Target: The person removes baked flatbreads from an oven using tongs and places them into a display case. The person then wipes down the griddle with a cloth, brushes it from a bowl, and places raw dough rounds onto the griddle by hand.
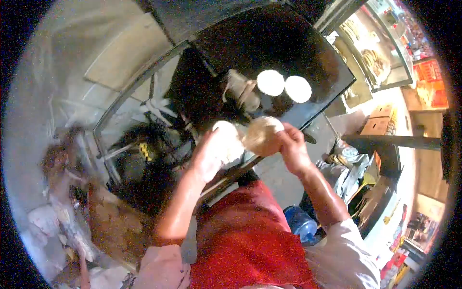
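My left hand (pixel 206 156) is closed on a pale, round flatbread (pixel 229 140). A second round flatbread (pixel 262 136), browner on its face, is pinched at its right edge by my right hand (pixel 293 148). The two rounds are held side by side at the near edge of a dark griddle (pixel 279 38). Two white rounds (pixel 270 83) lie on the griddle's right part, beyond my hands. Left of them is a greyish, cloth-like bundle (pixel 243 91), its kind unclear.
A glass display case (pixel 385 60) with stacked breads stands at the upper right. Below it are cardboard boxes (pixel 378 120) and a blue water jug (pixel 301 224). A dark metal frame (pixel 103 123) borders the left side. Another person (pixel 62 216) appears blurred at lower left.
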